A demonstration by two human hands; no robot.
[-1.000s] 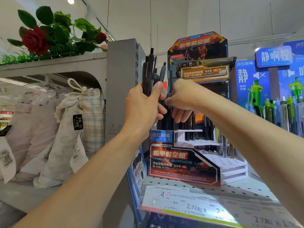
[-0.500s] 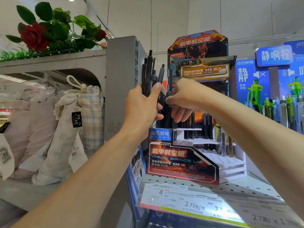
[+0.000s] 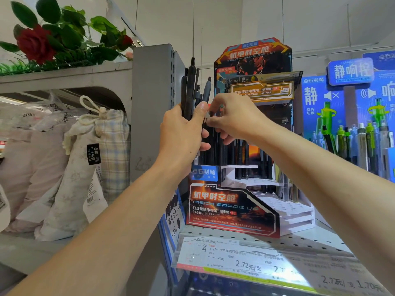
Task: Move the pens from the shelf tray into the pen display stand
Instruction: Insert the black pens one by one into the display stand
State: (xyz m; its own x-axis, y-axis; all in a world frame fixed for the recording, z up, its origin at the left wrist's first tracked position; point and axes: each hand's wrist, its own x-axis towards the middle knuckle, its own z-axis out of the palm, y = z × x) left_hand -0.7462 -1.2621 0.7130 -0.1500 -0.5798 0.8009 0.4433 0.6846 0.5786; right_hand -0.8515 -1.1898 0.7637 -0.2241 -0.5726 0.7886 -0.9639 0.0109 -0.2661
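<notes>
1. We grip a bundle of black pens (image 3: 191, 92) upright in our left hand (image 3: 181, 133), fingers and thumb wrapped round the barrels, the clicker ends sticking up above the fist.
2. Our right hand (image 3: 233, 118) is just beside the left one, fingers curled, with thumb and forefinger pinching at the top of a single black pen (image 3: 210, 133) next to the bundle. We cannot tell whether that pen is already clear of the bundle or still lying against it.
3. The pen display stand (image 3: 230, 208) sits on the perforated shelf (image 3: 299, 242) directly below and behind both hands. It has a red and black printed front, a tall header card, and white stepped tiers dotted with holes.
4. Black pens already in the stand (image 3: 241, 161) fill the upper back tiers, upright. The lower white tiers at the front right show open holes.
5. Price labels (image 3: 235, 261) lie under a clear strip along the shelf's front edge.
6. To the right stands a blue display (image 3: 350, 86) holding green and grey pens (image 3: 363, 139).
7. To the left, a grey shelf unit (image 3: 154, 107) holds pale fabric drawstring bags (image 3: 81, 167), and a red artificial rose (image 3: 35, 43) with green leaves rests on top of it.
8. The shelf tray named in the task is not something we can pick out in this view.
</notes>
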